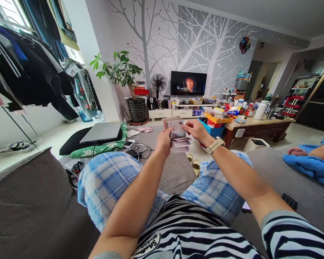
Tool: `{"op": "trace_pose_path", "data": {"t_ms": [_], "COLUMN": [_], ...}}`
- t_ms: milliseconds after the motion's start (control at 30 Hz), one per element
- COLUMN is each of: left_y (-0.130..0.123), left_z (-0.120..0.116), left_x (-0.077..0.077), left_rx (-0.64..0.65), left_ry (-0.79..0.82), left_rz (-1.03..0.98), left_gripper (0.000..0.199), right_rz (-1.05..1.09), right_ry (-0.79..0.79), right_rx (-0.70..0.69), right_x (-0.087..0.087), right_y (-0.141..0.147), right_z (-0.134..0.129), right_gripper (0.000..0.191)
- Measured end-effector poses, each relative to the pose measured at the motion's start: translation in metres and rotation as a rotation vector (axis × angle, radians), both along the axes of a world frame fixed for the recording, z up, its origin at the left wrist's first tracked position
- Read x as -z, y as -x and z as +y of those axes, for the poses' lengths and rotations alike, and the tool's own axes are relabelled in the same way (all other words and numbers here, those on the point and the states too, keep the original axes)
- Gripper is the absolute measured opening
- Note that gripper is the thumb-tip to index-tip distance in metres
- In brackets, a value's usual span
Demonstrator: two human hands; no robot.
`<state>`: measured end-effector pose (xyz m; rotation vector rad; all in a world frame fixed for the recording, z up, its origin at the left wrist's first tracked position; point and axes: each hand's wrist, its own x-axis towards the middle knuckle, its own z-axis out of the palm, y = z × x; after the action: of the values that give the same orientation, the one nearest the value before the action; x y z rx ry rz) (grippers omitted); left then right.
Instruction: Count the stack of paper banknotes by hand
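Observation:
In the middle of the head view, several banknotes are fanned upright between my hands. My left hand is closed on the stack, its thumb across the front of the notes. At the stack's right edge, the fingers of my right hand pinch a note. Some notes hang lower, below the main bundle. A beige-strapped watch is on my right wrist. Both forearms reach forward over my blue plaid trousers.
A closed laptop rests on a green cushion to the left, with tangled cables beside it. At right, a cluttered wooden table and a white bin stand beyond the sofa. Another person's foot lies on a blue cloth.

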<state>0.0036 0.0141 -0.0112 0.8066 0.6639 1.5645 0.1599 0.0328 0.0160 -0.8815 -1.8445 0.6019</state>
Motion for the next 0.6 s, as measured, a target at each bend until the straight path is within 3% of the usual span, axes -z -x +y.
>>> {"op": "trace_pose_path", "data": {"t_ms": [200, 467, 600], "left_y": [-0.0018, 0.0001, -0.0011], "left_z": [-0.0042, 0.0026, 0.0051], "left_x": [0.0002, 0.003, 0.0037], "left_rx": [-0.004, 0.003, -0.055], "left_ry": [-0.028, -0.022, -0.001], "left_rz": [0.078, 0.076, 0.038], "left_gripper": [0.02, 0.021, 0.02], "right_rz": [0.021, 0.022, 0.03], "right_ry": [0.047, 0.006, -0.022], "right_rx": [-0.112, -0.091, -0.062], "right_x": [0.0, -0.0023, -0.0046], "right_y": [0.0013, 0.0003, 0.0018], "right_z": [-0.0037, -0.0067, -0.0085], "right_gripper": [0.033, 0.035, 0.037]}}
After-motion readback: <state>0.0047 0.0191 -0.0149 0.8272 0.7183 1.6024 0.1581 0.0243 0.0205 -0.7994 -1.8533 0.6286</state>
